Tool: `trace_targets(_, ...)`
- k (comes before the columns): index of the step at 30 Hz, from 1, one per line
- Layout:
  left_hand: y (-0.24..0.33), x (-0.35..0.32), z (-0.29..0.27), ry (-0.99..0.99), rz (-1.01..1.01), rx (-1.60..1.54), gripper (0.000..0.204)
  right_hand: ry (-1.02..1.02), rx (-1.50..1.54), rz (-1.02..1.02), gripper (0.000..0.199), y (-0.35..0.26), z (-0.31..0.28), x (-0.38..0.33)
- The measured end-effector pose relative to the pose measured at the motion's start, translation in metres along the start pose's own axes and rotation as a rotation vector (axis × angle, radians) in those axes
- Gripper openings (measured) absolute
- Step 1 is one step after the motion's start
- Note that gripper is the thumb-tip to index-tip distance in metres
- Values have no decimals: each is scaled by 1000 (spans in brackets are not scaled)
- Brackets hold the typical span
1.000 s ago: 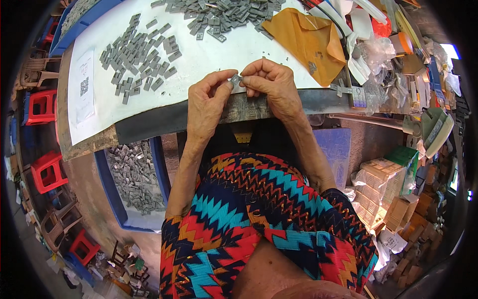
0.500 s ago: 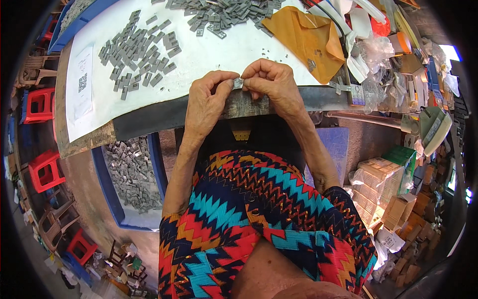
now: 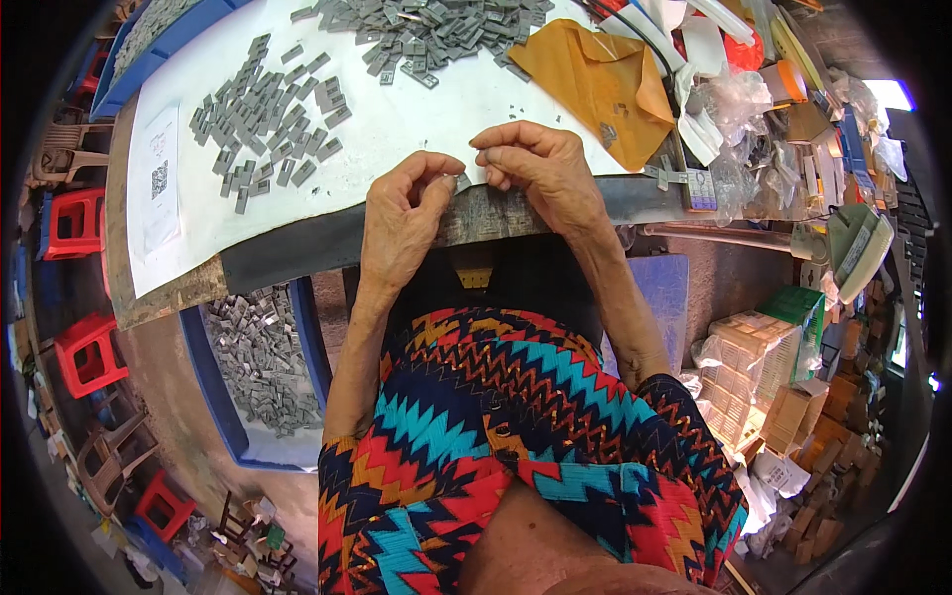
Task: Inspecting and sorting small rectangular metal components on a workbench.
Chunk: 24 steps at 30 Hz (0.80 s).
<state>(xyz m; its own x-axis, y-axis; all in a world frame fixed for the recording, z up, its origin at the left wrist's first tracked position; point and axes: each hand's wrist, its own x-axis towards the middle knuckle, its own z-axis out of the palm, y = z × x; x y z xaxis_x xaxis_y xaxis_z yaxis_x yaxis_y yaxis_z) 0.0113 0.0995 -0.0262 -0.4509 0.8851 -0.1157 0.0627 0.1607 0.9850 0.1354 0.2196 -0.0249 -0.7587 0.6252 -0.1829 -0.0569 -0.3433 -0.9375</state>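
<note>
My left hand [image 3: 405,213] pinches a small grey rectangular piece [image 3: 462,182] between thumb and fingertips, just over the table's near edge. A short gap away, my right hand [image 3: 540,169] has its thumb and index finger pressed together, the other fingers curled. Whatever may be in that pinch is too small to make out. Beyond my left hand, many similar grey pieces [image 3: 273,119] lie spread on the white sheet [image 3: 372,129]. A denser heap of grey pieces [image 3: 436,35] sits at the far side.
A brown paper envelope [image 3: 580,84] lies right of the heap, near a metal caliper-like tool [image 3: 666,177]. Below the table at left stands a blue bin [image 3: 213,382] of grey pieces. Another blue tray [image 3: 139,69] is at far left. Plastic bags [image 3: 734,104] crowd the right.
My hands have moved apart from each other. The grey piece, which was between both hands' fingertips, is now in my left hand alone.
</note>
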Motion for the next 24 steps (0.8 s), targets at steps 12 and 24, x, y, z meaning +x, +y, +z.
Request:
trace_targets(12,6,-5,0,-21,-23,-63,16,-1,-32,-28,14,-4,-9,11)
trace_targets(24,0,-5,-3,-9,-15,-128,16,-44,-44,-21,17,-3,-5,7)
